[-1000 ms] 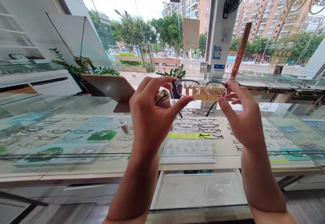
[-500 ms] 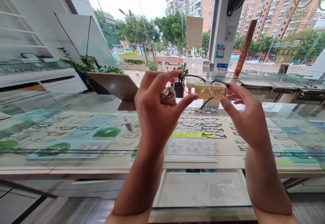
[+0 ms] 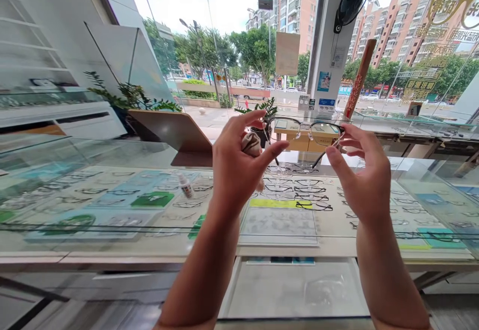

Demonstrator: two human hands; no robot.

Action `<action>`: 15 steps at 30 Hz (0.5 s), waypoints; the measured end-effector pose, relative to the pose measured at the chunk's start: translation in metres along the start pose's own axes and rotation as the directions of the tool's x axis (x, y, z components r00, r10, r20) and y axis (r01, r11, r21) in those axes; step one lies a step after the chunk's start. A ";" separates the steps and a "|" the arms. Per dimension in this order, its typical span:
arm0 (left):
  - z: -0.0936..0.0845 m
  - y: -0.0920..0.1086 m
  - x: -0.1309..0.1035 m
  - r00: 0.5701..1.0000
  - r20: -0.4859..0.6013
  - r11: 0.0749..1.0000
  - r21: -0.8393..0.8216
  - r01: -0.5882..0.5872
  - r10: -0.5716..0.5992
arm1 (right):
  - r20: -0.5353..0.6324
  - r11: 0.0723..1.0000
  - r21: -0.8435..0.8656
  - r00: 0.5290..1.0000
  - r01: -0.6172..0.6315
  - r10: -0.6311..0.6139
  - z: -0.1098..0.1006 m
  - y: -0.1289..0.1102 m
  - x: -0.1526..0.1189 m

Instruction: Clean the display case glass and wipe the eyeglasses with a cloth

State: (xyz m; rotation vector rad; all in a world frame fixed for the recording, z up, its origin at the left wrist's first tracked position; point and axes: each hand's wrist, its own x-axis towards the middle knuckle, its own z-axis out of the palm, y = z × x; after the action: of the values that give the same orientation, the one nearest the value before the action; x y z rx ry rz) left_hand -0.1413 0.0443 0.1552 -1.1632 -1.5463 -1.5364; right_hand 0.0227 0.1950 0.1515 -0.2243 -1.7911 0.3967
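A pair of dark-topped glasses (image 3: 305,128) is held up over the glass counter, its lenses toward the window and its temple arms pointing down and back. My left hand (image 3: 241,163) grips the left end of the frame with finger and thumb. A crumpled greyish cloth (image 3: 251,144) is tucked in that same palm. On the other side, my right hand (image 3: 361,170) pinches the right end of the frame between thumb and fingers. Rows of spectacles (image 3: 310,190) lie in the display case beneath.
A small white bottle (image 3: 185,185) stands on the glass counter (image 3: 149,242) at left. Behind it is a tilted brown-edged mirror (image 3: 170,130). An open drawer (image 3: 277,290) lies below the forearms. Potted plants (image 3: 130,95) stand near the window.
The glasses have tilted and sit slightly lower, and both temple arms now show below the lenses. My left hand has shifted a little right and down. The camera view has tipped slightly upward.
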 end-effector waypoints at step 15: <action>0.017 -0.018 0.002 0.989 0.120 0.983 -0.150 0.109 -0.092 | -0.067 0.988 -0.073 0.988 0.133 -0.138 -0.002 -0.011 -0.005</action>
State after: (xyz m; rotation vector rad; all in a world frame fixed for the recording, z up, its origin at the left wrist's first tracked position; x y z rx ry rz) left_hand -0.1563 0.0632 0.1477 -1.2964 -1.6029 -1.7110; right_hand 0.0266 0.1840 0.1518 -0.1612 -1.7390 0.2276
